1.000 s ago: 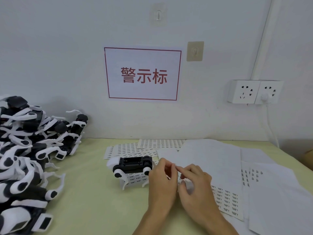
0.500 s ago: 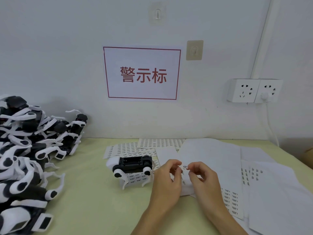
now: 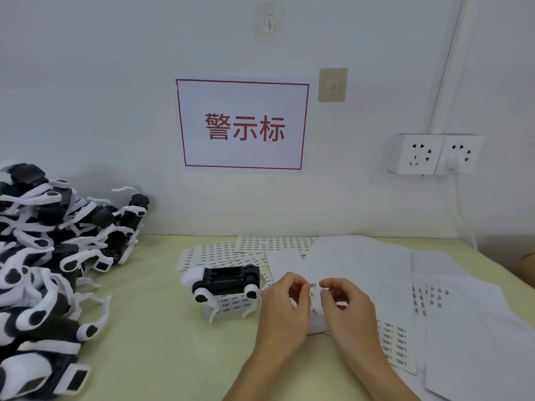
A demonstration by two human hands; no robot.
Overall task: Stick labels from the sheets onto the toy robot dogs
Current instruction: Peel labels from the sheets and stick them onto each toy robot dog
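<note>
Just right of the toy robot dog, a small label pinched at its left edge by the left hand. Right hand curled beside it; grip unclear. Likely light, limp, sticky-backed; best held by the edges.

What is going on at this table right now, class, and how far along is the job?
A person is labelling toy robot dogs. The left hand and right hand hold a small label between their fingertips, above the label sheets. One toy dog lies belly-up just left of the hands, not yet touched. A big pile of dogs sits at the table's left edge, and more sheets lie behind the single dog.
</note>
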